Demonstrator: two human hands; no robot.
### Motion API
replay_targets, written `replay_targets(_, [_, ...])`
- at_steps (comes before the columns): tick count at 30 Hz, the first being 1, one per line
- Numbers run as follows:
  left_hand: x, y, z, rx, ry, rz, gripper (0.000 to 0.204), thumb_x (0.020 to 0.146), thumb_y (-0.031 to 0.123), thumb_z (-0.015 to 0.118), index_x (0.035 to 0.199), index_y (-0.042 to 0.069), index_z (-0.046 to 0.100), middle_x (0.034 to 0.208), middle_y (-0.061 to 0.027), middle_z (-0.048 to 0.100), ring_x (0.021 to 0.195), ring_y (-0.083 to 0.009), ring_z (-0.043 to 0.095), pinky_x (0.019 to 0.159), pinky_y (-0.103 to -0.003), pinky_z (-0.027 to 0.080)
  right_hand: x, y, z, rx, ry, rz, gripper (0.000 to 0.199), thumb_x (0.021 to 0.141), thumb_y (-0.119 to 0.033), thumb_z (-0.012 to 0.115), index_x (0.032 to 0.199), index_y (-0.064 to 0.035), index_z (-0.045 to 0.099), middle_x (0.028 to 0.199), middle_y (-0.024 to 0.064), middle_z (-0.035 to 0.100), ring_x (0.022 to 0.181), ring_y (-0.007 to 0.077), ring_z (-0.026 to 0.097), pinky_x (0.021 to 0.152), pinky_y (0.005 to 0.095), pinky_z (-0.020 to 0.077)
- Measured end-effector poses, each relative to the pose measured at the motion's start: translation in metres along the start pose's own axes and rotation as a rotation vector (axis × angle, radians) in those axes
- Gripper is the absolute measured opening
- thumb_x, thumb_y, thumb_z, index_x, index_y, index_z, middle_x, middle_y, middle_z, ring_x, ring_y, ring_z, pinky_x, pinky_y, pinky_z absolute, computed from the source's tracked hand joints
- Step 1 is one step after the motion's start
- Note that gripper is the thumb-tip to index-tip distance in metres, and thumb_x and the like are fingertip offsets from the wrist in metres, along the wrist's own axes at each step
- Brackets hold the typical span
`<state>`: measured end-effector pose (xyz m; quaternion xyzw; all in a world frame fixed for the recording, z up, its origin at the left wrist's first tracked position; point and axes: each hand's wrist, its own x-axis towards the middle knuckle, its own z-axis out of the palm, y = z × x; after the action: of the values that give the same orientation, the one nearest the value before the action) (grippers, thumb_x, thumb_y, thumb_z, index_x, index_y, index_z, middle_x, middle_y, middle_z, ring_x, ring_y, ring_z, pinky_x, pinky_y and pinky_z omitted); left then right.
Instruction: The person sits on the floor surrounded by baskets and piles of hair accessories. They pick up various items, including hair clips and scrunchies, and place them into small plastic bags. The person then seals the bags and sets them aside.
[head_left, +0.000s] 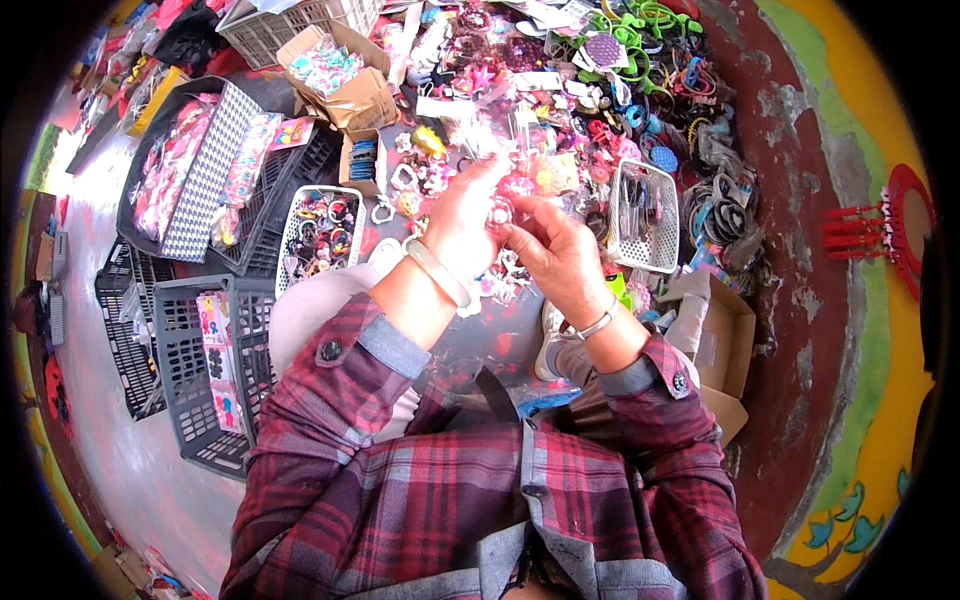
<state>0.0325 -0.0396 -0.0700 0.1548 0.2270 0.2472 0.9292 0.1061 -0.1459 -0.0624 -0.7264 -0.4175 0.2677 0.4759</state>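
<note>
My left hand [462,218], with a pale bangle at the wrist, is raised over the pile of hair ornaments. Its fingertips are washed out by bright light. At its fingers sits a small round pink-and-red hair ornament [499,211], its exact kind too small to make out. My right hand [556,252], a thin bracelet at its wrist, pinches at the ornament's right side with thumb and forefinger. Just beyond both hands lie pink and white hair accessories [520,180], some in clear plastic, and a yellow piece [430,140].
A white basket [290,262] of hair ties stands left of my hands; another white basket [645,262] with dark slim items is on the right. Black crates [190,330] stand farther left. Green headbands [650,25] lie at the back. An open cardboard box [735,345] sits near my right arm.
</note>
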Motion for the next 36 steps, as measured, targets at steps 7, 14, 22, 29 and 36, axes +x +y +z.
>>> replay_targets(7, [-0.004, 0.003, 0.002, 0.1, -0.055, 0.046, 0.019, 0.088, 0.018, 0.05, 0.1, 0.004, 0.053, 0.092, -0.0066, 0.058, 0.076, -0.0164, 0.058, 0.062, -0.031, 0.051, -0.002, -0.014, -0.008, 0.174, -0.096, 0.028, 0.023, 0.078, -0.005, 0.064, 0.099, -0.0001, 0.057, 0.079, 0.0004, 0.058, 0.069, 0.005, 0.052, 0.059, 0.0183, 0.0432])
replay_targets(14, [-0.01, -0.001, 0.003, 0.667, -0.1, 0.074, 0.021, 0.088, 0.019, 0.051, 0.104, 0.005, 0.052, 0.098, -0.0059, 0.06, 0.085, -0.0149, 0.06, 0.072, -0.028, 0.049, 0.009, -0.048, -0.093, 0.418, 0.082, -0.097, 0.014, 0.08, 0.002, 0.058, 0.094, 0.0001, 0.061, 0.081, -0.0003, 0.059, 0.072, 0.0057, 0.053, 0.064, 0.018, 0.0432])
replay_targets(22, [-0.014, -0.016, 0.003, 0.663, -0.372, -0.142, 0.025, 0.085, 0.011, 0.055, 0.106, -0.002, 0.053, 0.1, -0.0117, 0.061, 0.092, -0.0187, 0.061, 0.082, -0.029, 0.048, 0.01, -0.034, -0.124, -0.128, 0.157, -0.346, 0.022, 0.068, 0.005, 0.062, 0.088, -0.0041, 0.063, 0.08, 0.0026, 0.06, 0.072, 0.01, 0.054, 0.066, 0.022, 0.0436])
replay_targets(29, [-0.017, -0.017, 0.005, 0.688, -0.36, -0.207, 0.025, 0.082, 0.008, 0.059, 0.103, -0.003, 0.055, 0.099, -0.0132, 0.061, 0.092, -0.022, 0.061, 0.085, -0.031, 0.047, 0.013, -0.033, -0.124, -0.326, 0.058, -0.484, 0.015, 0.062, -0.001, 0.067, 0.076, -0.0046, 0.066, 0.07, 0.0047, 0.061, 0.079, 0.0198, 0.054, 0.071, 0.03, 0.0447])
replay_targets(36, [-0.015, -0.019, 0.003, 0.745, -0.366, -0.168, 0.023, 0.082, 0.007, 0.058, 0.103, -0.003, 0.056, 0.098, -0.0125, 0.062, 0.091, -0.0199, 0.061, 0.084, -0.029, 0.047, 0.013, -0.034, -0.114, -0.429, -0.053, -0.563, 0.016, 0.061, -0.002, 0.069, 0.077, -0.0054, 0.067, 0.075, 0.0036, 0.062, 0.084, 0.0201, 0.054, 0.075, 0.031, 0.0439])
